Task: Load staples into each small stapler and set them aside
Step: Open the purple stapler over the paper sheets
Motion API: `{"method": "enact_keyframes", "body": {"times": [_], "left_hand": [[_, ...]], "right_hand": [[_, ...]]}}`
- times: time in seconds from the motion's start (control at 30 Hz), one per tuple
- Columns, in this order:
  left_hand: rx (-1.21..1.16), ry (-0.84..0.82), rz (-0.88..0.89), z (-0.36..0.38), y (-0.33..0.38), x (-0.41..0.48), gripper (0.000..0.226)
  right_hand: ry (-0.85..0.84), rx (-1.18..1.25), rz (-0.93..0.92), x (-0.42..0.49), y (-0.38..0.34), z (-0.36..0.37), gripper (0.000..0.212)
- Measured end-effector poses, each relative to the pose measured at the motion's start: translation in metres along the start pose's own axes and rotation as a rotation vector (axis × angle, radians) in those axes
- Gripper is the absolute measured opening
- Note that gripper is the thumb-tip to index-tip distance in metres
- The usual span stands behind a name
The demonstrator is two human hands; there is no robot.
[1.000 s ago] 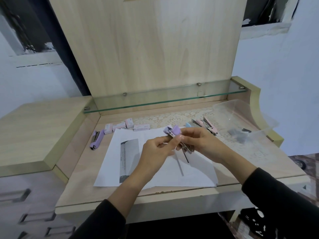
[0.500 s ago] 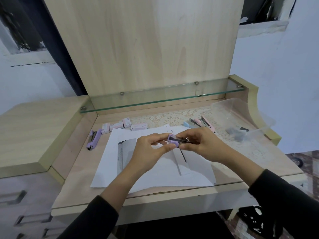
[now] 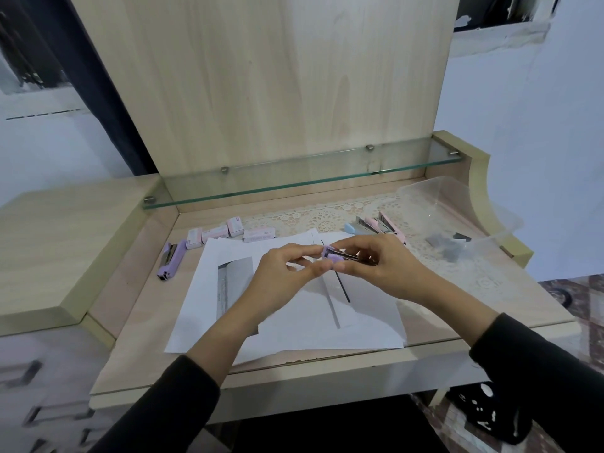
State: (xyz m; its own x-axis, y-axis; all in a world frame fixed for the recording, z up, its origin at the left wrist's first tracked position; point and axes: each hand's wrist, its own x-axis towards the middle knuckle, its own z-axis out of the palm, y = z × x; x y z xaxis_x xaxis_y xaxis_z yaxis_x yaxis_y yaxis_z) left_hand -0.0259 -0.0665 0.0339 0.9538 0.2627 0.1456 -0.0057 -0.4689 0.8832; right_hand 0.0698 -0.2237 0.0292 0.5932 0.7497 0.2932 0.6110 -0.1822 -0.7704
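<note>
You held the small lilac stapler (image 3: 336, 255) between both hands, raised just above the white paper sheets (image 3: 294, 331) near the middle of the desk (image 3: 130, 338). Your left hand (image 3: 287, 269) had its grip pinched on the stapler's lilac end, thumb below and fingertips above. Your right hand (image 3: 389, 269) had its grip curled around the other end, where the metal part showed. Whether staples sat inside could not be told.

A second lilac stapler (image 3: 170, 260) lay on the bare wood at the far left, just off the paper's edge. Several small pink staple boxes (image 3: 228, 232) stood in a row behind the sheets. To the right of your hands, on the lace mat (image 3: 327, 217), pink and blue staplers (image 3: 376, 225) lay close together. Beside them stood a clear plastic tub (image 3: 464, 204) with some dark pieces inside, too blurred to name.
</note>
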Motion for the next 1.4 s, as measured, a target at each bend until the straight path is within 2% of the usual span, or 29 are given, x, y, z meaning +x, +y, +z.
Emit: {"method": "enact_keyframes", "body": {"times": [0.13, 0.23, 0.43, 0.5, 0.6, 0.77, 0.97, 1.07, 1.13, 1.4], "left_hand": [[0.171, 0.025, -0.047, -0.015, -0.014, 0.029, 0.025], [0.344, 0.033, -0.06, -0.025, -0.025, 0.053, 0.032], [0.68, -0.128, -0.154, -0.02, -0.039, 0.092, 0.075], [0.717, -0.161, -0.165, -0.012, -0.044, 0.099, 0.086], [0.761, -0.154, -0.123, -0.003, -0.05, 0.102, 0.095], [0.573, -0.065, -0.006, -0.003, -0.054, 0.097, 0.079], [0.284, 0.01, 0.089, -0.002, -0.052, 0.087, 0.018], [0.189, 0.083, 0.115, -0.004, -0.046, 0.087, 0.017], [0.167, 0.133, 0.201, -0.006, -0.038, 0.087, 0.018], [0.356, 0.232, 0.586, -0.01, -0.016, 0.087, 0.015]], "right_hand": [[0.021, -0.02, 0.035, 0.001, 0.011, -0.007, 0.032], [0.032, -0.021, 0.073, 0.002, 0.02, -0.015, 0.025], [-0.024, -0.163, 0.172, 0.011, 0.035, -0.027, 0.025], [-0.052, -0.118, 0.199, 0.015, 0.037, -0.03, 0.027], [-0.074, -0.043, 0.227, 0.02, 0.038, -0.032, 0.018], [-0.111, 0.084, 0.314, 0.024, 0.039, -0.036, 0.02], [-0.127, 0.09, 0.345, 0.031, 0.04, -0.029, 0.028], [-0.121, 0.05, 0.339, 0.033, 0.036, -0.025, 0.03], [-0.116, 0.07, 0.331, 0.034, 0.033, -0.022, 0.03], [-0.154, 0.119, 0.266, 0.036, 0.018, -0.021, 0.026]]}}
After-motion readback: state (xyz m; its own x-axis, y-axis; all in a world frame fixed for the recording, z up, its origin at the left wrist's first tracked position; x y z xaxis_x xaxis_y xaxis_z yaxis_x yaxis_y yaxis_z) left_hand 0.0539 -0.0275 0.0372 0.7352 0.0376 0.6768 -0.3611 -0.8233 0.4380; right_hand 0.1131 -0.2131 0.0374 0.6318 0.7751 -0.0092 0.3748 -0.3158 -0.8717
